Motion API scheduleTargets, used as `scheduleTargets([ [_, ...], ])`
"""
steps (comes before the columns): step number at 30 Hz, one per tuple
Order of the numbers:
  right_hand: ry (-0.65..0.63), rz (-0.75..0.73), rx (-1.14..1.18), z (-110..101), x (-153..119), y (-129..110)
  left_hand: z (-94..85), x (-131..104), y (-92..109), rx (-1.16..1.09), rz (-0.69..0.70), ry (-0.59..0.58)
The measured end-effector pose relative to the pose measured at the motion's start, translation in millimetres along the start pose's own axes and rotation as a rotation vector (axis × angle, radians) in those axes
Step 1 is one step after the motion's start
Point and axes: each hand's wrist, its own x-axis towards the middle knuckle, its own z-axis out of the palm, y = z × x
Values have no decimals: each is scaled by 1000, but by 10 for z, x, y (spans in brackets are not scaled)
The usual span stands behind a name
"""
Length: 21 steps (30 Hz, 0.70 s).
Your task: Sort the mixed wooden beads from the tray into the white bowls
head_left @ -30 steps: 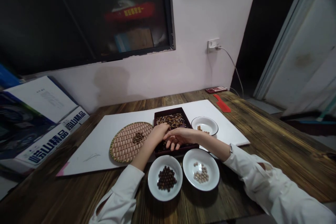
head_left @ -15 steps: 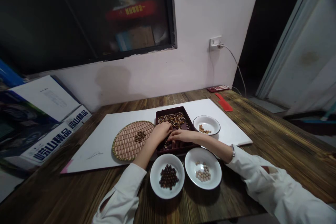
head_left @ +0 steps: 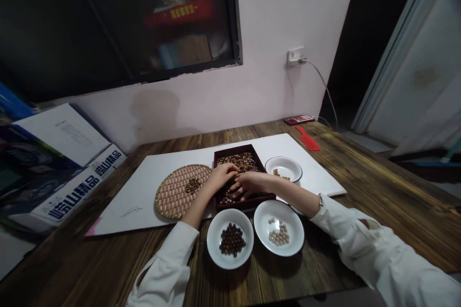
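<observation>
A dark red tray [head_left: 256,155] of mixed small beads [head_left: 240,160] lies on the white board, and both my hands are over its near part. My left hand [head_left: 222,175] reaches in past the left rim, its fingers stretched and slightly bent; nothing shows in it. My right hand [head_left: 251,183] hovers low over the beads from the right, fingers spread, and I see nothing held in it. In front of the tray are a white bowl [head_left: 213,244] with dark brown beads [head_left: 232,240] and a white bowl [head_left: 296,242] with pale beads [head_left: 280,235].
A round woven mat [head_left: 173,192] with a small pile of brown beads [head_left: 193,184] lies left of the tray. Behind my right forearm is a bowl [head_left: 293,167] with yellowish beads. A red comb [head_left: 308,140], a phone [head_left: 298,120] and boxes [head_left: 72,192] are farther out.
My right hand's fingers have spread over the tray's near part, uncovering more beads there. My left hand has shifted slightly and its fingers have straightened somewhat.
</observation>
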Motion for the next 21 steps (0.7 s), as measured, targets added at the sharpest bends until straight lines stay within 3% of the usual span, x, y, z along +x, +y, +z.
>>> scheduleTargets([
  [6, 133, -94, 232, -37, -5, -64, 19, 6, -27, -28, 33, 97],
  [13, 272, -139, 404, -16, -34, -138, 28, -12, -42, -17, 63, 61],
  [21, 299, -114, 488, 10, -49, -157, 21, -16, -16, -19, 59, 41],
])
